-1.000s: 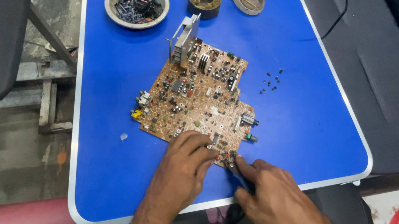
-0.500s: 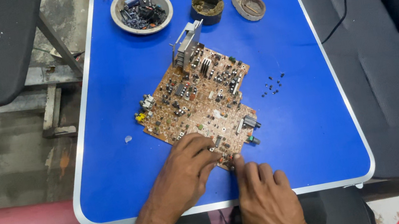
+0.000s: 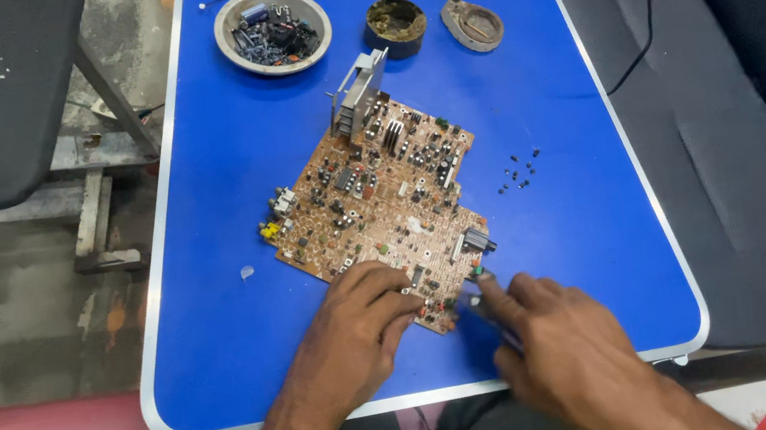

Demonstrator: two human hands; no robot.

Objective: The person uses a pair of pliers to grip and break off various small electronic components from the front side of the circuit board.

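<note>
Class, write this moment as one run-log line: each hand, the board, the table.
left hand: rests on circuit board near edge | right hand: fingertips at board corner, grip unclear | board: flat on blue table

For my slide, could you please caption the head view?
Both hands, left hand and right hand, work the near corner of a brown populated circuit board on a blue folding table.

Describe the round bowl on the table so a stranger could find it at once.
On the blue table, look at the far edge, left of the dark round tin. The metal bowl sits there; unlike the tin, it is pale grey and full of small electronic parts.
</note>
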